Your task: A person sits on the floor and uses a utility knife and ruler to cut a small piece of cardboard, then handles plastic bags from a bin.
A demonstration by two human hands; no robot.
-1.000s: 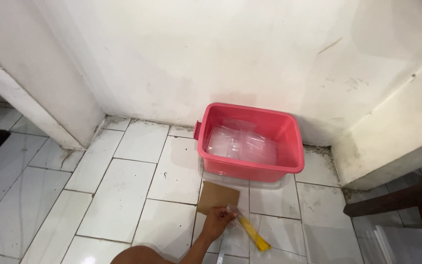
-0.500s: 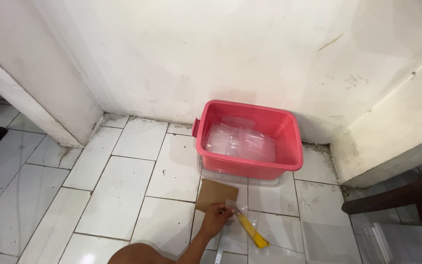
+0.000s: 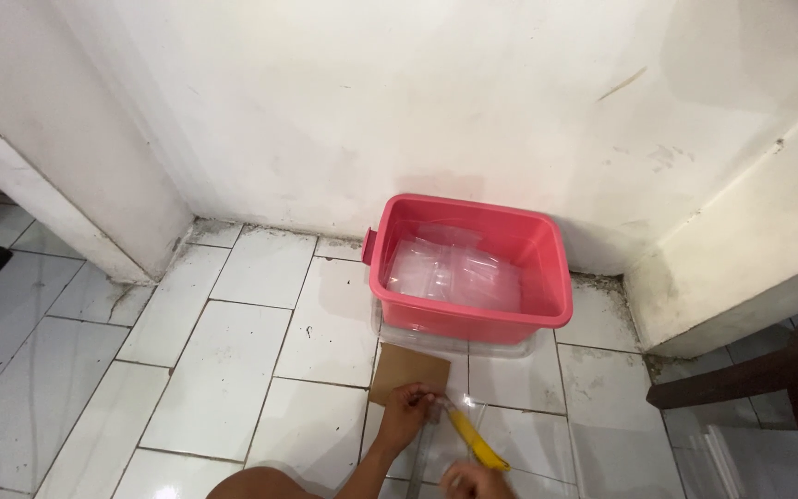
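The left hand (image 3: 405,413) lies low on the floor with its fingers (image 3: 422,397) pinched together on the near edge of a brown cardboard piece (image 3: 410,371), which lies flat on the white tiles (image 3: 223,379). The right hand (image 3: 475,480) sits at the bottom edge of the view, partly cut off; its fingers are closed around the lower end of a yellow knife (image 3: 476,441). The knife's long axis runs on a diagonal, from the right hand up and left to a tip that meets the left fingers at the cardboard's edge. A thin metal ruler (image 3: 420,453) seems to lie on the floor between the two hands, pointing up toward the cardboard. The cardboard lies just ahead of both hands, and the left hand is the nearer, already touching it.

Beyond the cardboard, just apart from it, stands a red plastic tub (image 3: 561,310) close to the white wall (image 3: 417,102). It rests on what looks like a clear lid, and clear plastic bags (image 3: 454,273) lie inside it. No labels or signs can be made out. At the right edge stands dark wooden furniture (image 3: 759,374).
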